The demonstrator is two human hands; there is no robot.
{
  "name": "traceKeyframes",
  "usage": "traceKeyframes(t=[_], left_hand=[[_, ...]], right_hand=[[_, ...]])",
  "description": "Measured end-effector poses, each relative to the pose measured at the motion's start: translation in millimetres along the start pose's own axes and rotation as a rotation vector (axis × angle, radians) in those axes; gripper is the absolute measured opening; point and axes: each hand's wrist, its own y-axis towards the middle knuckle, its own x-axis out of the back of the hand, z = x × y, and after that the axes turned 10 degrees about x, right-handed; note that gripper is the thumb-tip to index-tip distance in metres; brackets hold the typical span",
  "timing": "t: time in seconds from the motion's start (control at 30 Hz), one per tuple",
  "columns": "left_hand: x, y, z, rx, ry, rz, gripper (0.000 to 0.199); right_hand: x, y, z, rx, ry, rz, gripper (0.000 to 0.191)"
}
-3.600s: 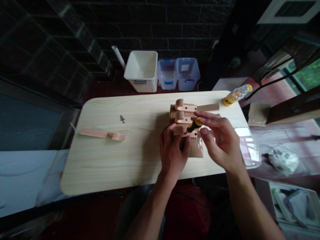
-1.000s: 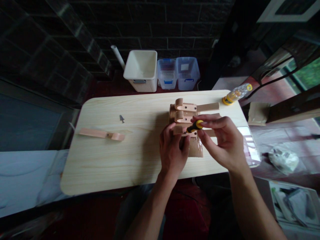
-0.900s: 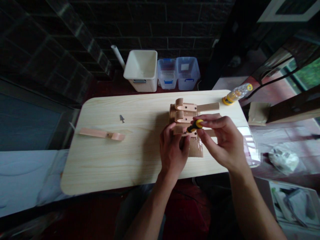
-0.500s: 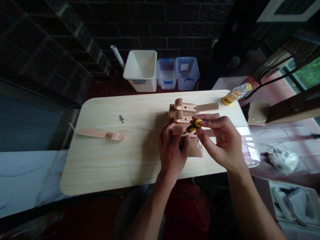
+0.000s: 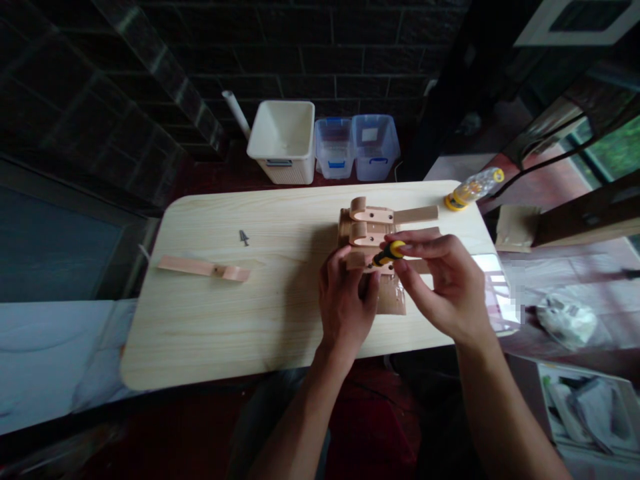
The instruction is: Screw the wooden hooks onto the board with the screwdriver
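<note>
My right hand (image 5: pixel 447 285) pinches a short yellow-and-black screwdriver (image 5: pixel 388 254) between thumb and fingers. The tool slants down to the left, toward the near wooden hook piece (image 5: pixel 356 261). Curled around that piece's left end, my left hand (image 5: pixel 347 303) keeps it against a brown block wrapped in clear film (image 5: pixel 393 301). Two more wooden hook pieces lie side by side behind it: the far one (image 5: pixel 376 214) and the middle one (image 5: pixel 367 233), with dark screw holes or heads. My fingers hide part of the near piece and the screwdriver's tip.
Left on the table (image 5: pixel 200 320) lie a separate wooden hook piece (image 5: pixel 187 265) and a few screws (image 5: pixel 244 238). A clear bottle with yellow ends (image 5: pixel 470 190) stands at the far right corner. Beyond the table are a white bin (image 5: pixel 285 163) and two clear bins.
The screwdriver handle shows a slight shift in the right hand's fingers. Both hands and the wooden pieces stay in nearly the same places; the whole view moves very slightly.
</note>
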Motion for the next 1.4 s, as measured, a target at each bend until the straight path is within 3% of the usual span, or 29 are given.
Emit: traceKeyframes(t=[0.5, 1.1, 1.4], left_hand=[[-0.6, -0.1, -0.6, -0.012, -0.013, -0.031, 0.025], [-1.0, -0.5, 0.2, 0.005, -0.007, -0.014, 0.028], [0.7, -0.4, -1.2, 0.002, -0.012, -0.013, 0.028]], right_hand=[[0.1, -0.7, -4.5, 0.004, -0.020, -0.037, 0.024], [-2.2, -0.6, 1.7, 0.020, -0.057, 0.030, 0.030], [-3.0, -2.8, -3.8, 0.022, -0.065, -0.012, 0.029]])
